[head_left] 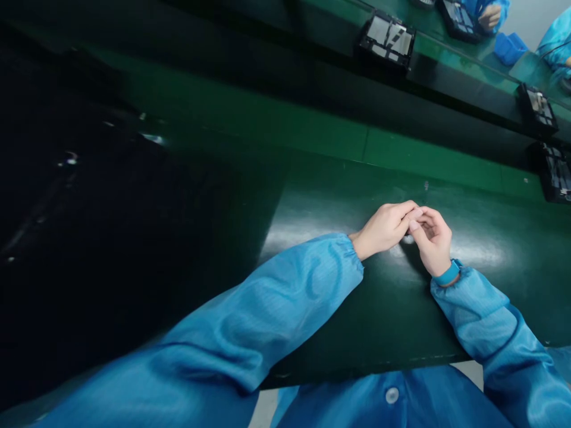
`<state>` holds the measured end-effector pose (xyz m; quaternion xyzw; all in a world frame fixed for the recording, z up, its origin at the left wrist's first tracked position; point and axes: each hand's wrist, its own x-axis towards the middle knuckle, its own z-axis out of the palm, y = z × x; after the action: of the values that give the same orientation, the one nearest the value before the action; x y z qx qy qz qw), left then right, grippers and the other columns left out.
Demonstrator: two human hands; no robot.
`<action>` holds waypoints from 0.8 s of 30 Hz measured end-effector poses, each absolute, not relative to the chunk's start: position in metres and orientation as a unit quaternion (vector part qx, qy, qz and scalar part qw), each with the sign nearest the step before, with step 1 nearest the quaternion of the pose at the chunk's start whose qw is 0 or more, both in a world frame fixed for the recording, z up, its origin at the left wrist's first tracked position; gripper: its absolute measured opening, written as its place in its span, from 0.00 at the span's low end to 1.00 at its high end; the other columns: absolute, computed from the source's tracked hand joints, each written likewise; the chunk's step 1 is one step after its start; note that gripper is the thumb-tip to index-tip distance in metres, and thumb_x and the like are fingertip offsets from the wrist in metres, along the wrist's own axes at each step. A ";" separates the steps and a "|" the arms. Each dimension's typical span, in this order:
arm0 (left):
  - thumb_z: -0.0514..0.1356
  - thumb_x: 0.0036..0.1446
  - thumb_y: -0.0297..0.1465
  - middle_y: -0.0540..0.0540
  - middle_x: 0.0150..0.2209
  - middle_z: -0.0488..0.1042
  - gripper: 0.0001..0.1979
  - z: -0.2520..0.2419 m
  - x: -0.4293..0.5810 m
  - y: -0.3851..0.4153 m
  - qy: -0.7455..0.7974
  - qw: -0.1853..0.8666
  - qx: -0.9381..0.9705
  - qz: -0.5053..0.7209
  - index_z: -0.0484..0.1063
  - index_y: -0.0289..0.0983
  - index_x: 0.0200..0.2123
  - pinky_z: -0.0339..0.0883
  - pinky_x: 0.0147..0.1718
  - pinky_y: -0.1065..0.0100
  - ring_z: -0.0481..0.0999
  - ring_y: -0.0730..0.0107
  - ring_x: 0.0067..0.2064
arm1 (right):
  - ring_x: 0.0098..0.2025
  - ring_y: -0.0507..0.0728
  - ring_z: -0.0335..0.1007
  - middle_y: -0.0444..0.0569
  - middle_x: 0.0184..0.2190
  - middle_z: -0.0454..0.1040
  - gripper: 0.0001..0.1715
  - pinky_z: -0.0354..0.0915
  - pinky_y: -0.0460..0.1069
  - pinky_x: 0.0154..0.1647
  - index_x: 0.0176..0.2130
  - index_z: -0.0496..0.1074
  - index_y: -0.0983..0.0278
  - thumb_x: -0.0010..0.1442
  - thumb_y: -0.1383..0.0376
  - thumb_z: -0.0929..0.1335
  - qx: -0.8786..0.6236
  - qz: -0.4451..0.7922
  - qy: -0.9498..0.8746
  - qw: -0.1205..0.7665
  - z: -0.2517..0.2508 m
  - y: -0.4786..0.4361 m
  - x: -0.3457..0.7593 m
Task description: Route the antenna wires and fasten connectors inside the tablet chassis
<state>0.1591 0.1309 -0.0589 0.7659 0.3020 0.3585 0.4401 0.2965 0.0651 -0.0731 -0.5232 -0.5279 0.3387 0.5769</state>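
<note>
My left hand [384,227] and my right hand [433,241] meet above the dark green tabletop [348,321]. Their thumbs and fingertips touch, the fingers curled and pressed together. Whatever may be between them is hidden or too small to name. Just below the fingertips a small pale spot shows; whether it is a thing or a reflection I cannot tell. Both arms wear blue sleeves, and a teal band [447,273] circles my right wrist.
Beyond the table runs a raised line with black trays of flat parts [388,40], [537,108] and another black tray [557,172] at right. A blue bin [510,49] and a co-worker's hand [489,16] are at top right. Deep shadow covers the left side.
</note>
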 end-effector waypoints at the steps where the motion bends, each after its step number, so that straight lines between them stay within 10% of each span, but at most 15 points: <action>1: 0.50 0.72 0.36 0.48 0.31 0.78 0.16 -0.059 0.159 0.131 0.301 0.438 0.769 0.356 0.72 0.36 0.36 0.64 0.33 0.70 0.74 0.71 0.32 | 0.36 0.54 0.80 0.46 0.37 0.82 0.17 0.77 0.50 0.39 0.49 0.74 0.59 0.63 0.56 0.74 -0.525 0.336 -0.529 0.576 -0.072 0.065 0.297; 24: 0.50 0.69 0.34 0.44 0.36 0.82 0.14 -0.061 0.157 0.128 0.319 0.358 0.819 0.315 0.74 0.37 0.46 0.67 0.35 0.68 0.80 0.65 0.35 | 0.26 0.51 0.72 0.43 0.29 0.78 0.11 0.71 0.46 0.28 0.40 0.77 0.60 0.66 0.57 0.67 -0.564 0.343 -0.499 0.561 -0.066 0.067 0.294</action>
<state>0.1567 0.1281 -0.0606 0.8189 0.3194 0.3146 0.3584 0.2937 0.0667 -0.0658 -0.5643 -0.4995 0.3430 0.5608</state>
